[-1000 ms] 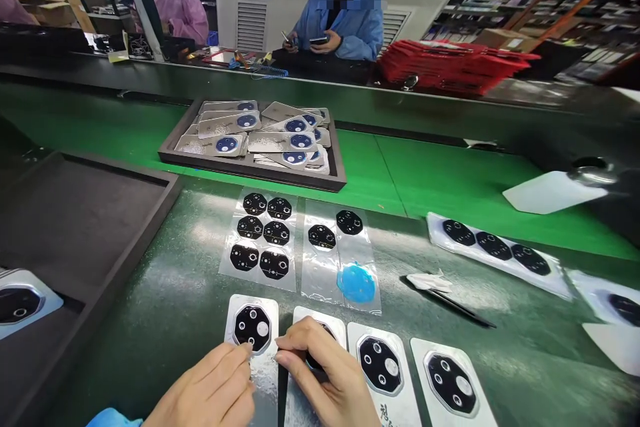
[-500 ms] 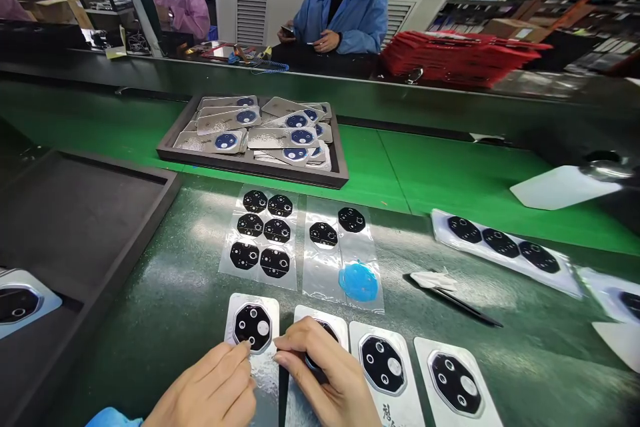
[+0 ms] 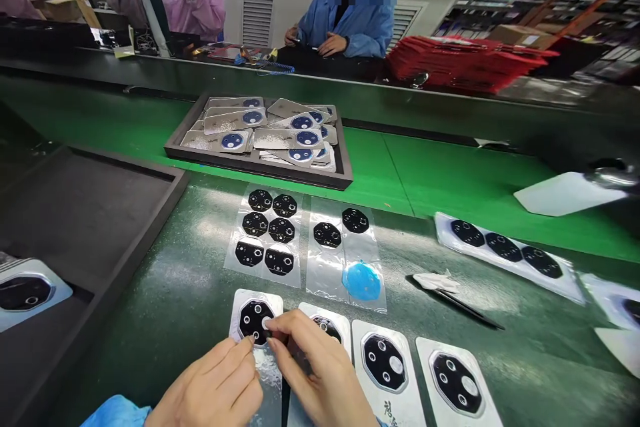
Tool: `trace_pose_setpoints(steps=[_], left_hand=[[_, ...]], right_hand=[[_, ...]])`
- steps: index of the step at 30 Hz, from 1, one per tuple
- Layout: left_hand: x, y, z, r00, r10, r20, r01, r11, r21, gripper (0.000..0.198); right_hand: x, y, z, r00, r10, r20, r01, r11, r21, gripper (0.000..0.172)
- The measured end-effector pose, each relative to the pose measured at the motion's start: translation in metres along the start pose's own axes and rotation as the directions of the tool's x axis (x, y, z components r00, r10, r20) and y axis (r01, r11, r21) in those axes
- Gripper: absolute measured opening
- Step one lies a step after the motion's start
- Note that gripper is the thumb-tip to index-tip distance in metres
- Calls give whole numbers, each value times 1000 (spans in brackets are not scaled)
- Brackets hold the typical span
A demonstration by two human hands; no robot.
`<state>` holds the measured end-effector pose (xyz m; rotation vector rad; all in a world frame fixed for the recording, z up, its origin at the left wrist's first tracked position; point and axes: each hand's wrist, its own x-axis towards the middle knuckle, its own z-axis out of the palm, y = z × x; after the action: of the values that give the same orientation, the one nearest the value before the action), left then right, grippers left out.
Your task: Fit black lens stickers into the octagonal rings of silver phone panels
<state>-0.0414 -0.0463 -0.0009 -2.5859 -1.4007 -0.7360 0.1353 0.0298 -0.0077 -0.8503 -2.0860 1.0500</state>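
Observation:
Four phone back panels with black octagonal camera plates lie in a row along the front. At the leftmost back panel point(image 3: 240, 300), my left hand point(image 3: 215, 380) has its fingers bunched together, tips at the lower edge of the camera plate point(image 3: 256, 315). My right hand point(image 3: 320, 367) brings thumb and index tips close together at the white circle on the same plate's right side. Anything between either hand's fingertips is too small to make out. The second back panel point(image 3: 310, 310) is partly hidden under my right hand. To the right lie the third point(image 3: 363, 337) and fourth point(image 3: 425, 350) back panels.
Clear sheets point(image 3: 305, 273) carry black octagonal stickers and a blue patch. Tweezers point(image 3: 470, 307) with white tissue lie right of them. A dark tray point(image 3: 260, 170) piled with back panels stands behind; another tray point(image 3: 155, 213) is at left. A person in blue point(image 3: 370, 20) sits opposite.
My right hand's fingertips have moved left, from the panel's right edge onto the white circle of the camera plate. My left hand stays at the plate's lower edge. The view has shifted slightly.

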Motion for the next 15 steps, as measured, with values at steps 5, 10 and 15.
trace_pose_setpoints(steps=[5, 10, 15], left_hand=[[2, 2, 0, 999, 34, 26, -34, 999, 8, 27], [4, 1, 0, 999, 32, 6, -32, 998, 48, 33], [5, 1, -1, 999, 33, 18, -34, 997, 66, 38]], right_hand=[[4, 1, 6, 987, -141, -80, 112, 950, -291, 20], [1, 4, 13, 966, -191, -176, 119, 928, -355, 26], [1, 7, 19, 968, -215, -130, 144, 899, -413, 29]])
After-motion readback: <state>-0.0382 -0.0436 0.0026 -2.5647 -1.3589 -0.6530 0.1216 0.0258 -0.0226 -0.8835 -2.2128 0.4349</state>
